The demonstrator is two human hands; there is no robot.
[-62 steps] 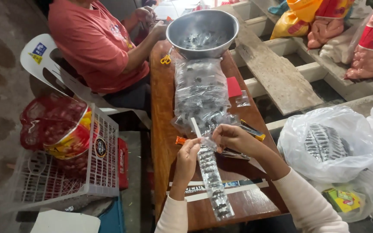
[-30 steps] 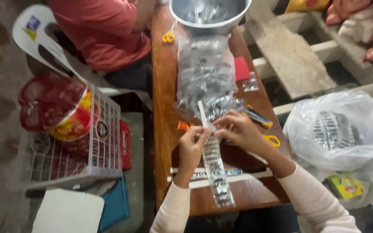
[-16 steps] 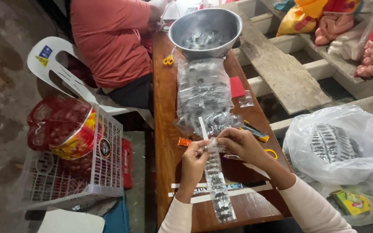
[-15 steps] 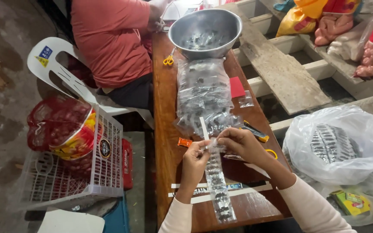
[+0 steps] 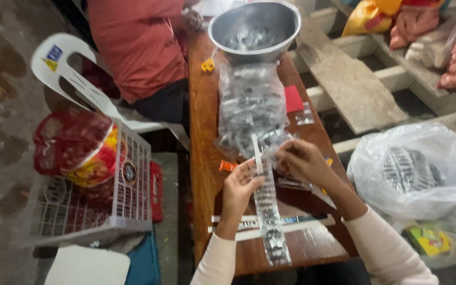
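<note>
My left hand [image 5: 240, 186] and my right hand [image 5: 302, 158] meet over a narrow wooden table [image 5: 205, 132]. Together they pinch the top of a long strip of small clear packets [image 5: 269, 224] that lies along the table toward me. A thin white strip [image 5: 257, 152] stands up between my fingers. Just beyond my hands lies a heap of clear packets with dark pieces [image 5: 249, 108]. A metal bowl [image 5: 255, 29] with more pieces stands at the far end.
A person in a red shirt [image 5: 141, 47] sits on a white plastic chair [image 5: 72, 68] at the far left. A white wire basket [image 5: 88, 211] holding red bags stands left. A clear plastic bag [image 5: 412, 174] sits right. Small scissors [image 5: 208, 64], a red card [image 5: 293, 98] and white strips [image 5: 270, 224] lie on the table.
My hands have stayed at the top of the packet strip with small finger shifts. The view has swung about and moved in closer.
</note>
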